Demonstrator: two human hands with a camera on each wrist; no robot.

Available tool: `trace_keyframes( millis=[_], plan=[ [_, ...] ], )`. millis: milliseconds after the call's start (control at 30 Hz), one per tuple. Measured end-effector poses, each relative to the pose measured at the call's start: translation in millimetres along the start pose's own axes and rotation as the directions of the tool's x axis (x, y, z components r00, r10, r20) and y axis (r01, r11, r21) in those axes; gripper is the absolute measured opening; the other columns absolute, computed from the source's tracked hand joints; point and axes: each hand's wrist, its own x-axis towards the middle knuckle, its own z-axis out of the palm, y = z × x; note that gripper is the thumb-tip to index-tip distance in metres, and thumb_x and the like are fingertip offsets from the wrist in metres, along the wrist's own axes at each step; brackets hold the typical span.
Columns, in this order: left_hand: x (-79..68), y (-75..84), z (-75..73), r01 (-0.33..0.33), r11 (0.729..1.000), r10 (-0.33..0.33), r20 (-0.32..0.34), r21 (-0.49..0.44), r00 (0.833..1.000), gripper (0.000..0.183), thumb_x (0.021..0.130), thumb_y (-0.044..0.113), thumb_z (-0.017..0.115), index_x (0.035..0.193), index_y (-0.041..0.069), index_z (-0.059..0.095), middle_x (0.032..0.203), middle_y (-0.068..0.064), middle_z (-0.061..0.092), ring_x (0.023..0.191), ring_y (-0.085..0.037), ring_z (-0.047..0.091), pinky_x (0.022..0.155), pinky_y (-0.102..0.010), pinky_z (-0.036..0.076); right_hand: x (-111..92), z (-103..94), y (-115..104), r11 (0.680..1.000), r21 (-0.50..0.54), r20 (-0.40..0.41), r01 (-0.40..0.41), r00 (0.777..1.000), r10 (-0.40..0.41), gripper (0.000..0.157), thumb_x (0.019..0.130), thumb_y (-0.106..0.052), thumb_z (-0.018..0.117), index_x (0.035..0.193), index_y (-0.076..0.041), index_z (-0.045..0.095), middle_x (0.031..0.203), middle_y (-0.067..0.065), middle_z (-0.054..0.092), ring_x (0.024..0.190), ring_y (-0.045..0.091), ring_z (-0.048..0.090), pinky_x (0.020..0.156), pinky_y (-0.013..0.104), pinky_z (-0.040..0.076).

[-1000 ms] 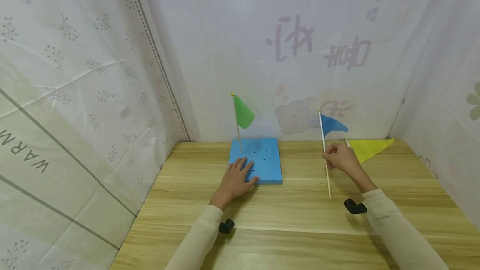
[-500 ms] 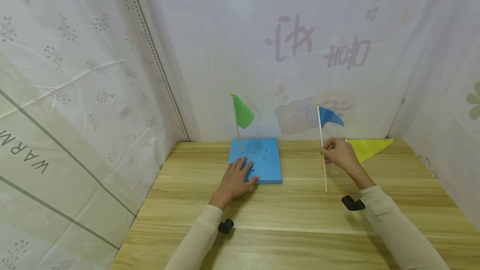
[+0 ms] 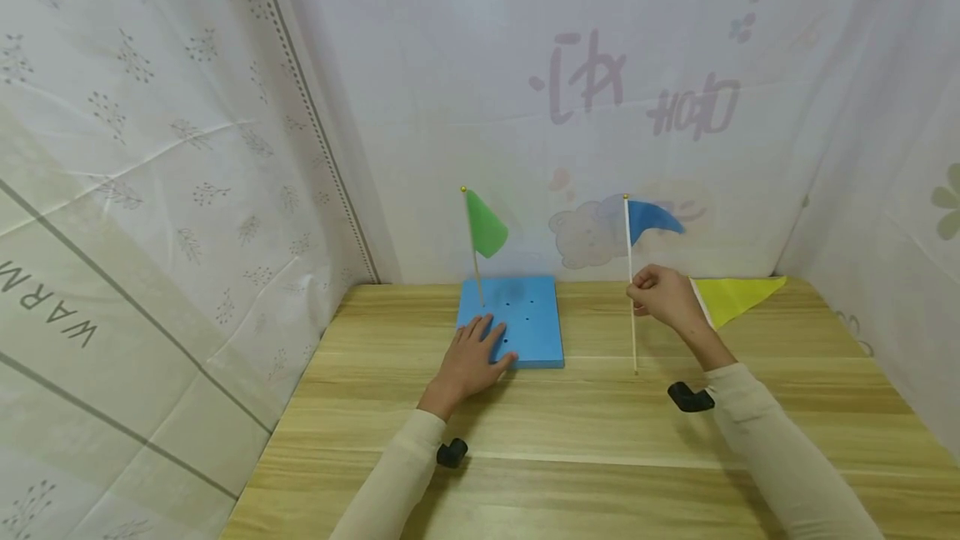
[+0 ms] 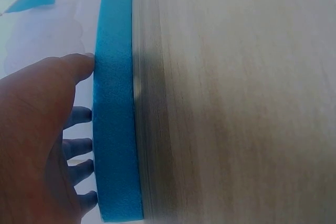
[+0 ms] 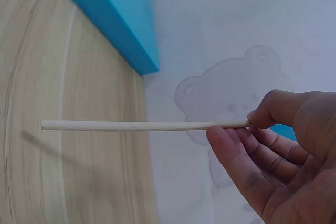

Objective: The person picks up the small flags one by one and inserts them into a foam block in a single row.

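My left hand [image 3: 471, 359] rests on the near-left part of a blue foam block [image 3: 536, 340], fingers spread over its top. Several small holes dot the block. A green flag [image 3: 486, 227] on a thin stick stands in it, leaning slightly left. To the right, my right hand [image 3: 664, 297] pinches the stick of a blue flag [image 3: 651, 217] between thumb and fingers and holds it nearly upright. In the right wrist view the bare lower end of the wooden stick [image 5: 121, 125] sticks out from the fingertips, apart from the block.
A yellow flag [image 3: 738, 297] lies at the back right of the wooden table [image 3: 570, 473], its stick partly hidden behind my right hand. Printed curtains [image 3: 450, 65] hang behind the table and at both sides.
My right hand has moved left and slightly up with the blue flag, whose stick has become more upright. My left hand and the block have stayed in place.
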Motion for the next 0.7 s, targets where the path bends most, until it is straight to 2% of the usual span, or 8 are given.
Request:
trace_keyframes(
  millis=[300,533,700],
  plan=[
    [-0.4,-0.1,-0.1,-0.001,1.0,0.001,0.0,0.007,1.0,0.068,0.098,0.06,0.045,0.154,0.023,0.034,0.162,-0.01,0.025,0.151,-0.033,0.021,0.121,-0.056,0.021,6,9.7,-14,0.997,0.067,-0.027,0.039,0.999,-0.038,0.019,0.095,-0.017,0.061,0.101,0.001,0.062,0.096,0.022,0.067,0.078,0.036,0.073,0.06,0.03,0.061],
    [-2.0,1.2,-2.6,-0.011,1.0,0.011,-0.019,0.003,1.0,0.067,0.098,0.057,0.047,0.153,0.02,0.037,0.16,-0.011,0.028,0.149,-0.034,0.024,0.12,-0.057,0.024,11,17.0,-20,0.996,0.065,-0.033,0.053,0.998,-0.051,0.019,0.095,-0.019,0.061,0.101,-0.001,0.062,0.096,0.019,0.066,0.074,0.029,0.073,0.06,0.03,0.061],
    [-1.6,3.3,-5.8,0.004,1.0,-0.005,0.007,0.007,1.0,0.068,0.099,0.059,0.044,0.154,0.021,0.035,0.162,-0.01,0.026,0.15,-0.033,0.022,0.121,-0.056,0.022,16,20.4,-28,0.995,0.067,-0.044,0.072,0.997,-0.069,0.017,0.094,-0.018,0.061,0.1,-0.002,0.062,0.097,0.019,0.066,0.079,0.035,0.072,0.061,0.029,0.061]
  ],
)
